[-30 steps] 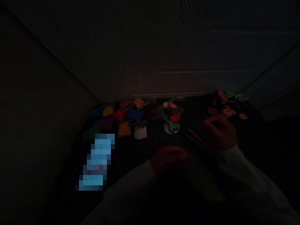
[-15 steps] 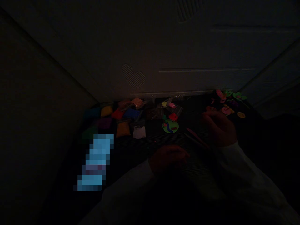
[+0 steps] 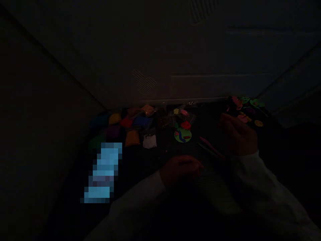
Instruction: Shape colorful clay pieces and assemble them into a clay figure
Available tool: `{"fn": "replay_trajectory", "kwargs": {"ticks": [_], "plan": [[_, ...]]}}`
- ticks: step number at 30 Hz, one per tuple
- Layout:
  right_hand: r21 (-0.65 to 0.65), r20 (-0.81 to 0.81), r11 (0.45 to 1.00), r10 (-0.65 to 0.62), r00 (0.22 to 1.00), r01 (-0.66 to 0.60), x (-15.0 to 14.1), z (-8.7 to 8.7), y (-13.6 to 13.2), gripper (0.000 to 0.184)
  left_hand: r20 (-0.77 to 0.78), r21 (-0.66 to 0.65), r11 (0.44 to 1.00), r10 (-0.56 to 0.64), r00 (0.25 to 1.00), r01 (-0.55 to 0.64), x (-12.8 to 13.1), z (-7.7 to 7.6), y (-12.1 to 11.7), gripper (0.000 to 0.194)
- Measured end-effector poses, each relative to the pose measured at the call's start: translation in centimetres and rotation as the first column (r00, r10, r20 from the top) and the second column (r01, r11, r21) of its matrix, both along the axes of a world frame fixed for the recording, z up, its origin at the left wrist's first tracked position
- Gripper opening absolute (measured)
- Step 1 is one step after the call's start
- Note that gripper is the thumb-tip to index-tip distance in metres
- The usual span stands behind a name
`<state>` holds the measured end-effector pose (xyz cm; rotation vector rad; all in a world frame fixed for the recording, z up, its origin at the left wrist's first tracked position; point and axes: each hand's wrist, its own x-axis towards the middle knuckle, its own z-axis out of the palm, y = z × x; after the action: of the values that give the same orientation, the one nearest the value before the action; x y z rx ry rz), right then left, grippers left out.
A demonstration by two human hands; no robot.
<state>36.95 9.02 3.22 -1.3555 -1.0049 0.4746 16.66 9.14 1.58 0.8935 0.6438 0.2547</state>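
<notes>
The scene is very dark. My left hand (image 3: 181, 171) hovers low over the dark table, its fingers curled and pressed together; what they hold, if anything, is hidden. Farther right, my right hand (image 3: 239, 135) is raised with thumb and fingertips pinched, and I cannot make out anything between them. A green clay disc (image 3: 182, 135) lies ahead of my left hand, bearing a blue winding strip, a brown piece and a red shape at its top edge. Between disc and right hand rest a pink modelling tool (image 3: 209, 144) and a paler, greenish one (image 3: 207, 150).
Bags of coloured clay, among them orange (image 3: 132, 138), white (image 3: 149, 140) and blue (image 3: 141, 122), spread along the back left. A lit, pixelated screen (image 3: 104, 172) lies at the left. Several clay figures (image 3: 235, 102) and a yellow disc (image 3: 258, 123) sit back right, before a pale wall (image 3: 160, 50).
My right hand has shifted slightly to the right, still pinched. My left hand has hardly moved, and the things on the table lie as before.
</notes>
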Motion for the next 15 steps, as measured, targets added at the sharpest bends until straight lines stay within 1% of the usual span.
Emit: {"fn": "replay_trajectory", "kwargs": {"ticks": [5,8,11,13,15], "plan": [[-0.003,-0.064,0.993,0.120,0.991,-0.121,-0.2,0.1,0.1,0.026,-0.012,-0.004,1.000,0.008,1.000,-0.008,0.0,0.0,0.0,0.027],[-0.019,-0.047,0.995,0.096,0.994,-0.097,-0.5,0.4,0.0,0.021,0.005,-0.002,1.000,0.012,1.000,-0.012,0.1,-0.1,-0.1,0.025],[-0.067,0.027,0.997,0.047,0.999,-0.045,-0.6,0.7,-0.2,0.018,0.017,-0.005,1.000,0.020,1.000,-0.020,0.1,-0.2,0.0,0.025],[-0.089,0.121,0.996,0.008,0.993,0.003,-0.6,0.9,-0.5,0.019,0.016,-0.015,0.999,0.028,0.999,-0.028,0.1,-0.2,0.0,0.026],[-0.089,0.230,0.996,0.006,0.973,0.015,-0.6,1.2,-0.7,0.016,0.016,-0.014,0.999,0.034,0.999,-0.034,0.1,-0.1,0.1,0.027]]}}
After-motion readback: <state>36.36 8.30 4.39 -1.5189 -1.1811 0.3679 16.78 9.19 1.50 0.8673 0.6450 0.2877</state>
